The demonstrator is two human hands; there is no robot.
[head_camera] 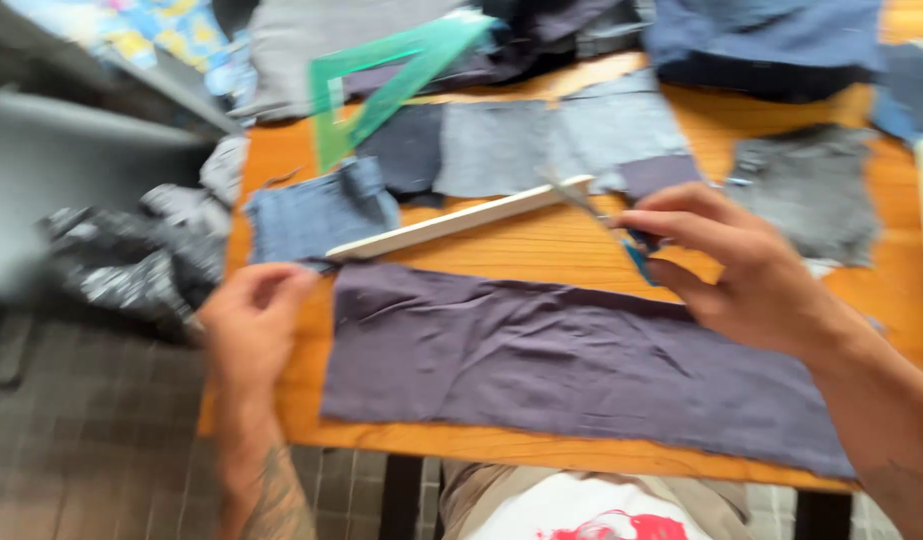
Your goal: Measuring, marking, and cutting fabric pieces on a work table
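Lower centre: dark purple cloth (571, 365) flat on the wooden table (541, 245). Left hand (249, 325), lower left, pinches its corner. Right hand (726, 265), centre right, grips blue-handled scissors (621, 235). Just above, a white ruler (461, 220) lies slanted. Further up: denim scraps (316, 215), a green set square (381, 85). Frame blurred.

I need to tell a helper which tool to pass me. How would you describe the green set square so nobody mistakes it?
Start at the orange wooden table and look to its far left corner, beyond the row of denim patches. The set square lies there, resting partly on grey cloth. It is the only see-through green triangle with a cut-out middle; the white ruler nearer the hands is straight and solid.
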